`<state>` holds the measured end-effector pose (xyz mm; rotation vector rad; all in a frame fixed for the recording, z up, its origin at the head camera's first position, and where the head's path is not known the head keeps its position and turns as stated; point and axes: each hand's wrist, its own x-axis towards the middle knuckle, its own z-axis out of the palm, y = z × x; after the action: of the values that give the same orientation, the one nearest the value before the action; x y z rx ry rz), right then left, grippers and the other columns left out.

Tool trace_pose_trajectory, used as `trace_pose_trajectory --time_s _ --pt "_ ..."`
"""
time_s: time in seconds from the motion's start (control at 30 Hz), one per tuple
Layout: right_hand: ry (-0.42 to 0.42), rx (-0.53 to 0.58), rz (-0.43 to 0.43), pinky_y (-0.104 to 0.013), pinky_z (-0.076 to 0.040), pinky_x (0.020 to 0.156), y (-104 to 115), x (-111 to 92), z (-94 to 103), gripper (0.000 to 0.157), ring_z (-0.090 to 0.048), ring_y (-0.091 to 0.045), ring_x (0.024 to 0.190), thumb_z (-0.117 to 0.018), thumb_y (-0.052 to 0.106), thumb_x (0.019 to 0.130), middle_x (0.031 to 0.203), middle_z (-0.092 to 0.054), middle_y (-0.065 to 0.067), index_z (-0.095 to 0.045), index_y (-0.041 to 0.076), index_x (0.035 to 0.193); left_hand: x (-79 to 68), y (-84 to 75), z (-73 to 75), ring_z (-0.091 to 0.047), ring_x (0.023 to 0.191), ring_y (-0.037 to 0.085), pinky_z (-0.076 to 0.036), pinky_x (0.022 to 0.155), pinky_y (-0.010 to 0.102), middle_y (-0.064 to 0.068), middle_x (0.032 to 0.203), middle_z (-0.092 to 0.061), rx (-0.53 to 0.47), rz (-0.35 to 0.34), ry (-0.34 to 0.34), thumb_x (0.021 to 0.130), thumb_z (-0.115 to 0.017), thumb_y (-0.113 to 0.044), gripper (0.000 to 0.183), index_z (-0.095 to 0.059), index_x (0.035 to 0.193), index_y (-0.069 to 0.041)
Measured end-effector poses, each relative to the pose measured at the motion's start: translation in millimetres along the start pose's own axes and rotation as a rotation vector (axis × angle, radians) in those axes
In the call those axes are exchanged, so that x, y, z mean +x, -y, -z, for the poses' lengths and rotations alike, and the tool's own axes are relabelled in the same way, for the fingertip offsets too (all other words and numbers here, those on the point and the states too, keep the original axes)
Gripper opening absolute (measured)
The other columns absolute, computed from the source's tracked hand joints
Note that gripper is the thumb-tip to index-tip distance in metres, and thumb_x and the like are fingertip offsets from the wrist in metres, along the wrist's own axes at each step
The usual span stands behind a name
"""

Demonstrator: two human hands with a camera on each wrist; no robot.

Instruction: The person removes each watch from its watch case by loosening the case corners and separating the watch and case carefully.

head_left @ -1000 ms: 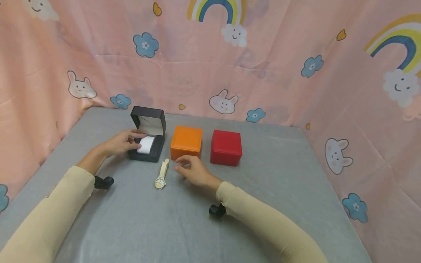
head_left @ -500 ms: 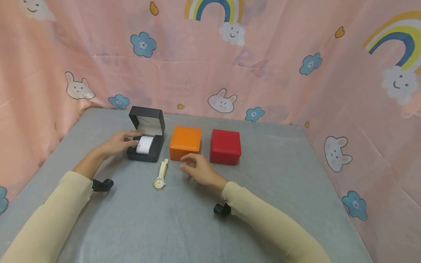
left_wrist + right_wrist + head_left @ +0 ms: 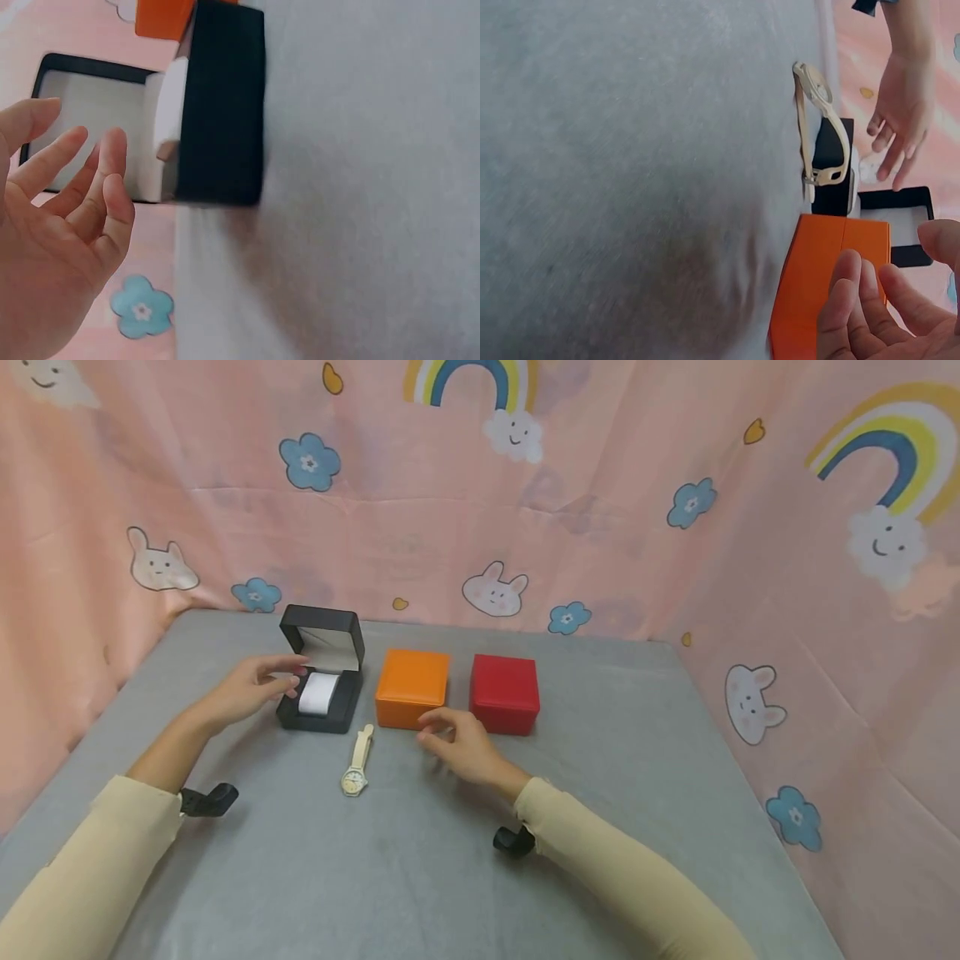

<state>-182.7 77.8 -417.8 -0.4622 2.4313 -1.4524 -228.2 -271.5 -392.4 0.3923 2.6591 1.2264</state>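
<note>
A black watch box [image 3: 346,703] stands with its lid up at the left, a white cushion [image 3: 318,694] inside it. My left hand [image 3: 251,690] hovers at the box's left side; in the left wrist view its fingers [image 3: 115,154] are loosely bent, holding nothing. The cream wristwatch [image 3: 356,770] lies on the cloth in front of the boxes, its strap pointing away from me. Just in front of the closed orange box [image 3: 413,677] is my right hand [image 3: 468,750], its relaxed fingers holding nothing. Whether it touches that box I cannot tell.
A closed red box [image 3: 506,687] stands right of the orange one. Grey cloth [image 3: 390,868] covers the table. Behind and to the right hangs a pink printed curtain [image 3: 600,552]. Each wrist bears a black camera mount [image 3: 210,800].
My left hand has drawn back to the left, away from the white cushion. My right hand has moved right, away from the watch. The head view has shifted slightly.
</note>
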Motion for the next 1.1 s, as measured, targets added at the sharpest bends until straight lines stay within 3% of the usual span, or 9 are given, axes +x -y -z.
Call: trace_pose_trajectory --time_s 0.1,0.2,0.43,0.63,0.7,0.77,0.87,1.0,1.1 --pt "-0.016 -0.003 -0.009 -0.024 -0.049 0.051 -1 -1 2.8 0.03 -0.065 -0.042 0.079 -0.066 0.016 0.098 0.11 -0.068 -0.011 -0.065 0.006 0.126 -4.7 -9.0 -1.5 -0.064 0.098 0.003 -0.05 0.091 0.038 0.023 0.145 -0.055 0.005 -0.019 -0.011 0.107 -0.049 -0.025 0.049 -0.044 0.151 -0.003" --pt "-0.036 0.001 0.004 -0.025 -0.048 0.048 -4 -2 4.0 0.03 -0.063 -0.042 0.073 -0.066 0.015 0.098 0.109 -0.068 -0.011 -0.065 0.006 0.126 -7.7 -17.8 -5.2 -0.067 0.102 0.012 -0.048 0.097 0.043 0.022 0.143 -0.058 0.003 -0.045 -0.016 0.107 -0.05 -0.023 0.047 -0.046 0.15 -0.003" --pt "-0.093 -0.001 0.037 -0.027 -0.052 0.052 -9 -3 7.7 0.03 -0.066 -0.036 0.074 -0.066 0.014 0.097 0.116 -0.068 -0.011 -0.066 0.006 0.126 -3.6 -39.2 -17.0 -0.067 0.106 0.031 -0.051 0.089 0.022 0.022 0.139 -0.061 -0.021 -0.114 -0.002 0.106 -0.052 -0.021 0.045 -0.049 0.147 -0.004" --pt "-0.118 0.017 0.023 -0.027 -0.053 0.055 -13 -4 10.2 0.03 -0.068 -0.036 0.08 -0.066 0.013 0.097 0.119 -0.067 -0.013 -0.066 0.005 0.126 5.5 -49.4 -27.8 -0.065 0.112 0.035 -0.052 0.089 0.026 0.021 0.135 -0.063 -0.039 -0.139 0.013 0.104 -0.055 -0.018 0.043 -0.053 0.145 -0.005" --pt "-0.131 0.024 0.019 -0.028 -0.054 0.056 -15 -4 10.4 0.031 -0.069 -0.036 0.082 -0.066 0.012 0.097 0.119 -0.067 -0.014 -0.066 0.005 0.127 7.7 -51.6 -31.3 -0.063 0.115 0.034 -0.051 0.088 0.023 0.021 0.135 -0.063 -0.043 -0.154 0.017 0.103 -0.056 -0.016 0.042 -0.055 0.143 -0.004" --pt "-0.155 0.034 0.021 -0.029 -0.057 0.061 -18 -6 10.1 0.031 -0.07 -0.035 0.087 -0.067 0.01 0.096 0.12 -0.067 -0.015 -0.065 0.005 0.127 10.8 -52.6 -35.2 -0.061 0.118 0.033 -0.05 0.088 0.018 0.021 0.136 -0.063 -0.047 -0.173 0.021 0.103 -0.057 -0.014 0.041 -0.055 0.143 -0.003" --pt "-0.18 0.027 0.029 -0.037 -0.061 0.079 -21 -8 9.3 0.036 -0.071 -0.033 0.1 -0.067 0.01 0.096 0.125 -0.067 -0.016 -0.063 0.005 0.131 15.3 -53.6 -40.0 -0.06 0.118 0.031 -0.049 0.089 0.017 0.02 0.136 -0.063 -0.045 -0.195 0.029 0.102 -0.058 -0.013 0.041 -0.056 0.142 -0.003" --pt "-0.177 -0.012 0.023 -0.046 -0.053 0.104 -23 -8 6.0 0.051 -0.064 -0.032 0.121 -0.066 0.013 0.097 0.142 -0.059 -0.016 -0.052 0.002 0.144 19.8 -55.0 -43.8 -0.059 0.116 0.03 -0.05 0.089 0.025 0.021 0.137 -0.062 -0.04 -0.19 0.042 0.102 -0.059 -0.015 0.042 -0.056 0.142 -0.004" --pt "-0.154 0.005 -0.028 -0.048 -0.047 0.11 -22 -6 2.1 0.064 -0.055 -0.033 0.135 -0.065 0.017 0.098 0.156 -0.047 -0.015 -0.038 0.003 0.154 23.0 -55.0 -45.1 -0.06 0.118 0.033 -0.05 0.087 0.028 0.023 0.139 -0.06 -0.043 -0.175 0.051 0.102 -0.058 -0.014 0.042 -0.055 0.143 -0.003"
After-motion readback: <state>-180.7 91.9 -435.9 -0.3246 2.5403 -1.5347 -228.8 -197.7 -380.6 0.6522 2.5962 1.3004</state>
